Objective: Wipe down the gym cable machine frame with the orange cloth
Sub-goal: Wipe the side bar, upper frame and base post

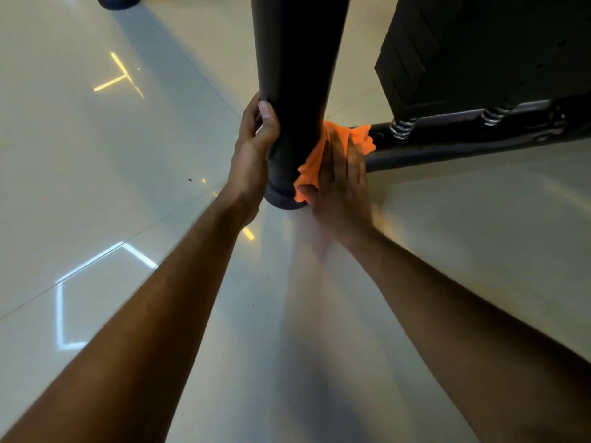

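The right hand's fingers (pixel 343 155) lie straight and together, flat against the cloth (pixel 311 174), pressing it onto the right side of the post (pixel 294 91) near its foot (pixel 283 199). The right hand (pixel 342 183) is blurred, so I judge it is mid-stroke; the thumb seems to sit at the cloth's lower edge, but the blur leaves that unsure. The orange cloth is bunched between palm and post, with a loose ragged corner flaring toward the rail (pixel 463 139) that runs off to the right.

The left hand (pixel 252 148) wraps the opposite side of the post, thumb on the front face, fingers curled round behind it, steadying it.

To do this step well, I would keep the palm flat so the cloth bears on the post over a broad patch, not just at the fingertips. Work the strokes along the post down to the foot, then shift round so the back and left faces get covered too; the left hand will have to move off its patch for that. The bunched cloth would wipe better spread out, and the loose corner could catch on the springs (pixel 403 127) farther along the rail, so gather it in first. The joint where the rail meets the post likely holds dust and deserves a slower pass. The floor (pixel 128 187) is glossy tile.
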Action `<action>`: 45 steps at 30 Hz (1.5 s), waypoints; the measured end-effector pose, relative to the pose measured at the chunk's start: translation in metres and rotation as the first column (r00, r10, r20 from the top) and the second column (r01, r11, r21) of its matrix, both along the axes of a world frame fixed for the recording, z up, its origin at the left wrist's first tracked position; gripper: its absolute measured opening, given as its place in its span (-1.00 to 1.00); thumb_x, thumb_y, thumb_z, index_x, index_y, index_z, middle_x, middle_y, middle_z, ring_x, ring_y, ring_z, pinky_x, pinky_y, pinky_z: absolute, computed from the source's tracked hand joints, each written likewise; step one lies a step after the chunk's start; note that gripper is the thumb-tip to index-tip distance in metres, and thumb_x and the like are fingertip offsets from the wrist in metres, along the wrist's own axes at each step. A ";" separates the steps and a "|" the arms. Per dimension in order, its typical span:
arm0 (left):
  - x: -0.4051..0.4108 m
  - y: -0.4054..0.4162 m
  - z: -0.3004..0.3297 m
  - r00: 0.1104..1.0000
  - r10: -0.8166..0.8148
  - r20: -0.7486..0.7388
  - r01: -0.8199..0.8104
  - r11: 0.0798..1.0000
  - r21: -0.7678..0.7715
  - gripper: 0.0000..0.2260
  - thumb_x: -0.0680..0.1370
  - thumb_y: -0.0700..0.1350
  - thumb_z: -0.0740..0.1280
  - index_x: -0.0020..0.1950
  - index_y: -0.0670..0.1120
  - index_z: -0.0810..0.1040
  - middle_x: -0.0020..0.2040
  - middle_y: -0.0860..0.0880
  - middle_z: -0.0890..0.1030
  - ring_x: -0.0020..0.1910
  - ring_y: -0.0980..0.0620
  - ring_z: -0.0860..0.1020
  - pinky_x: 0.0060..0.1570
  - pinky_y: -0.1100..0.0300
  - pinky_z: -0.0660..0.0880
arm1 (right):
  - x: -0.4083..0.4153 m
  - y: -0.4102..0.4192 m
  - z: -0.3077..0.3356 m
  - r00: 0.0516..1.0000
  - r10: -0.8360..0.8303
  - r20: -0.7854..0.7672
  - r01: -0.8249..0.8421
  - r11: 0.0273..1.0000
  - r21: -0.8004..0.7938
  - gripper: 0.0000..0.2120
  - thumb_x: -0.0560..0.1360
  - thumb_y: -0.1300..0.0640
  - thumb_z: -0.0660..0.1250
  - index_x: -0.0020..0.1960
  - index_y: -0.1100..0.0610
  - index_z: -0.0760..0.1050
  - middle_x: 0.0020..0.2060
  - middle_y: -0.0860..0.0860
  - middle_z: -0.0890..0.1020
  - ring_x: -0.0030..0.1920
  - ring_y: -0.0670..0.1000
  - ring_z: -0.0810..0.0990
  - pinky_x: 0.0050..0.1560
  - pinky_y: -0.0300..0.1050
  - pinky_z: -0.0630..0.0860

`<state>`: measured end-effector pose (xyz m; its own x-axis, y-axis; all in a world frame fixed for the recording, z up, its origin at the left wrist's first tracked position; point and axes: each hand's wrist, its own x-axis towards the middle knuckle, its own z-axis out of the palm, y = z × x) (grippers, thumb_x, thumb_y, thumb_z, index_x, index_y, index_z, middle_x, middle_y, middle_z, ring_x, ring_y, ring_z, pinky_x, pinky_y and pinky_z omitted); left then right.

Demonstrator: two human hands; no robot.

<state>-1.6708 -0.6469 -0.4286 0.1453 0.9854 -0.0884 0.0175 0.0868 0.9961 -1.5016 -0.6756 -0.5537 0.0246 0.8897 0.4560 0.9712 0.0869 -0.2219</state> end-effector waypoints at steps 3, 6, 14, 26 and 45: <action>0.009 -0.007 -0.015 0.999 0.032 0.008 -0.032 0.999 0.010 -0.62 0.80 0.14 0.08 0.61 0.10 0.32 0.48 0.20 0.48 0.25 0.52 0.47 -0.01 0.58 0.49 | 0.008 -0.001 0.001 1.000 0.007 0.012 -0.007 0.998 0.056 -0.18 0.70 -0.25 0.30 0.72 0.14 0.01 0.69 0.18 0.24 0.66 0.33 0.20 0.67 0.29 0.15; 0.011 -0.013 -0.033 0.997 0.074 0.027 -0.075 0.996 0.039 -0.49 0.73 0.20 0.17 0.67 0.10 0.27 0.55 0.12 0.46 0.48 0.23 0.46 0.44 0.18 0.50 | -0.023 -0.001 0.010 0.966 -0.081 -0.244 0.100 0.993 0.066 -0.30 0.74 -0.19 0.20 0.70 0.11 0.01 0.66 0.19 0.26 0.67 0.32 0.20 0.67 0.34 0.18; 0.009 -0.017 -0.051 0.996 0.064 0.061 -0.066 0.997 0.026 -0.62 0.79 0.00 0.21 0.62 0.11 0.32 0.40 0.27 0.50 0.34 0.42 0.50 0.26 0.42 0.47 | 0.067 0.000 0.025 0.966 0.194 0.171 -0.202 0.979 0.026 -0.34 0.74 -0.01 0.30 0.74 0.19 0.17 0.72 0.15 0.23 0.72 0.24 0.18 0.72 0.27 0.10; 0.019 -0.025 -0.066 0.989 0.146 -0.026 -0.139 0.974 0.180 -0.35 0.69 0.07 0.38 0.71 0.07 0.18 0.60 0.14 0.36 0.51 0.29 0.39 0.36 0.32 0.48 | 0.070 -0.003 0.041 0.978 0.125 0.169 -0.131 0.991 0.026 -0.50 0.82 -0.05 0.08 0.71 0.06 0.28 0.70 0.11 0.28 0.69 0.22 0.22 0.69 0.27 0.12; 0.025 -0.023 -0.073 0.978 0.200 -0.064 -0.185 0.964 0.193 -0.36 0.69 0.08 0.36 0.71 0.07 0.17 0.61 0.11 0.38 0.48 0.27 0.42 0.24 0.42 0.50 | -0.024 -0.020 0.023 0.983 -0.139 -0.117 0.124 0.984 -0.129 -0.29 0.71 -0.22 0.15 0.78 -0.02 0.07 0.77 0.10 -0.04 0.73 0.37 -0.22 0.67 0.44 -0.07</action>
